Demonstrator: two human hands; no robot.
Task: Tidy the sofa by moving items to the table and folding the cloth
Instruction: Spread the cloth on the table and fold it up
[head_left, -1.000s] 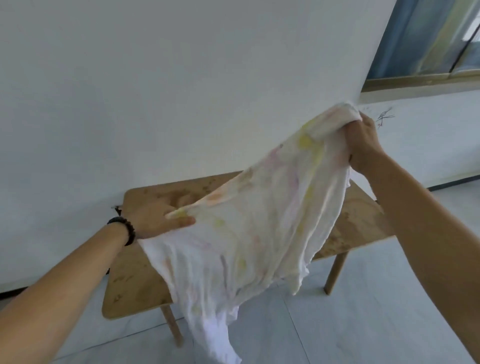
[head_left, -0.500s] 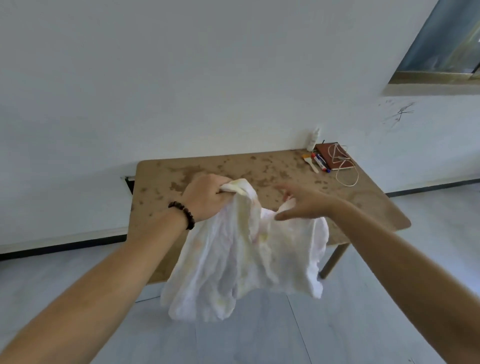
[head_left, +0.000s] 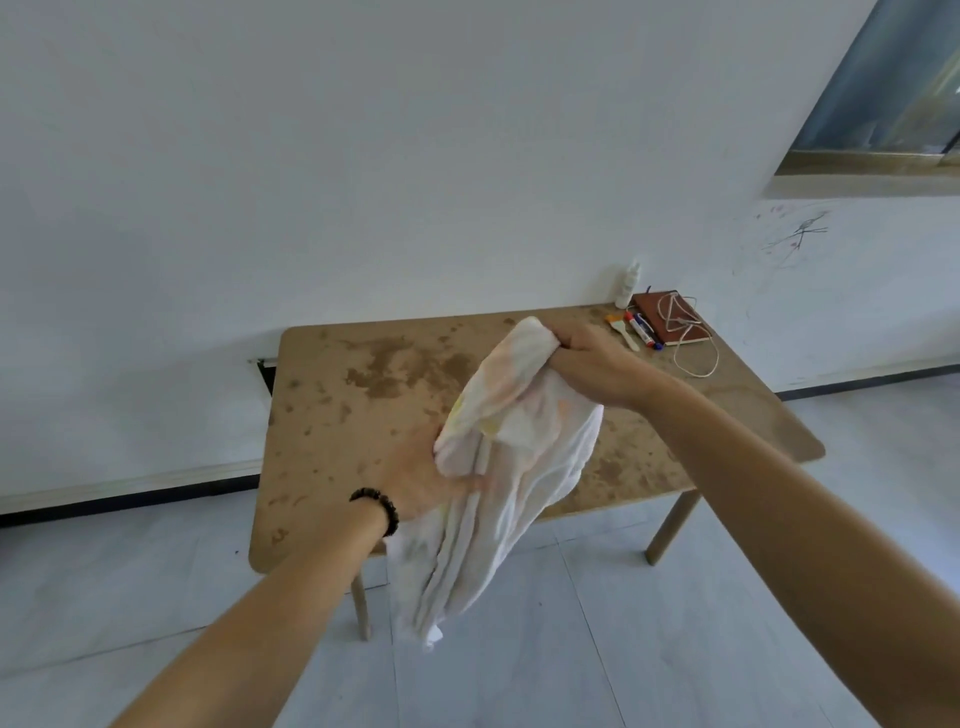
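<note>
The stained brown tabletop (head_left: 363, 415) stood against the wall before me. Above its front half I held the pale cloth (head_left: 509, 467) bunched in the air, its tail hanging past the near edge. My right grip (head_left: 587, 364) was curled tight round the cloth's upper end. My left grip (head_left: 415, 478), blurred, seemed to pinch the lower bunch from beneath. A notebook (head_left: 670, 317), cord (head_left: 696, 358), markers (head_left: 641, 330) and small bottle (head_left: 627, 286) sat at the far right corner.

- One head-worn view only, looking forward and down along the person's forearms
- It faces a table (head_left: 332, 426) against a white wall (head_left: 363, 182), with floor (head_left: 623, 649) beneath
- The left hand (head_left: 415, 480), right hand (head_left: 589, 364) and cloth (head_left: 519, 467) sit nearest, mid-frame; the table lies farther off
</note>
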